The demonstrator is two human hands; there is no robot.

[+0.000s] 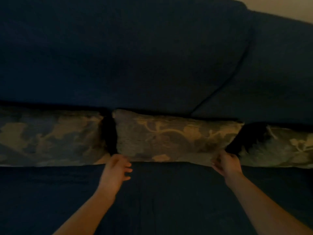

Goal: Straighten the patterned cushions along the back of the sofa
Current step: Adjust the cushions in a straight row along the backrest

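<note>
Three patterned cushions with a pale floral design stand in a row against the dark blue sofa back (135, 56). The middle cushion (176, 138) sits between the left cushion (49, 136) and the right cushion (284, 146), with dark gaps on both sides. My left hand (116, 168) is at the middle cushion's lower left corner, fingers spread and loose, holding nothing that I can see. My right hand (226, 164) is at its lower right corner, fingers curled around the cushion's edge. The room is dim and the hands are blurred.
The dark blue seat (169, 200) fills the foreground under my forearms. A seam (233, 72) runs diagonally down the sofa back on the right. A strip of pale wall (288, 7) shows at the top right corner.
</note>
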